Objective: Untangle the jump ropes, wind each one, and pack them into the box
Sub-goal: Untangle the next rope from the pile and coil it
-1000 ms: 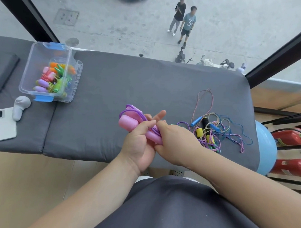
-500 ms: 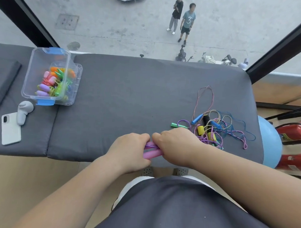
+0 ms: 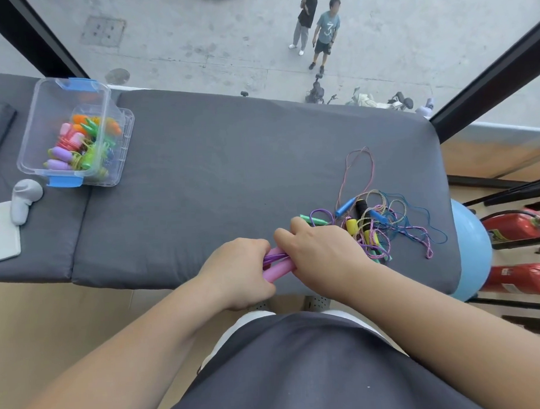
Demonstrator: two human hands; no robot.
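Note:
A purple jump rope with pink handles [image 3: 277,266] lies wound between my two hands at the near edge of the grey cushion [image 3: 231,175]. My left hand [image 3: 239,271] grips its left end and my right hand [image 3: 321,257] grips its right end. Most of the bundle is hidden under my fingers. A tangle of several ropes [image 3: 385,221] with blue, yellow, black and green handles lies just right of my right hand. A clear plastic box [image 3: 73,134] with blue clips stands at the far left and holds several wound ropes.
A white phone [image 3: 0,232] and a white handheld device [image 3: 23,197] lie left of the box. A blue ball [image 3: 472,249] and red fire extinguishers [image 3: 520,229] sit off the cushion's right end. A window behind the cushion shows the street below.
My hands lowered the pink-handled rope from above the cushion down to its near edge and closed over it. The bundle, standing up and plainly visible before, now lies mostly covered.

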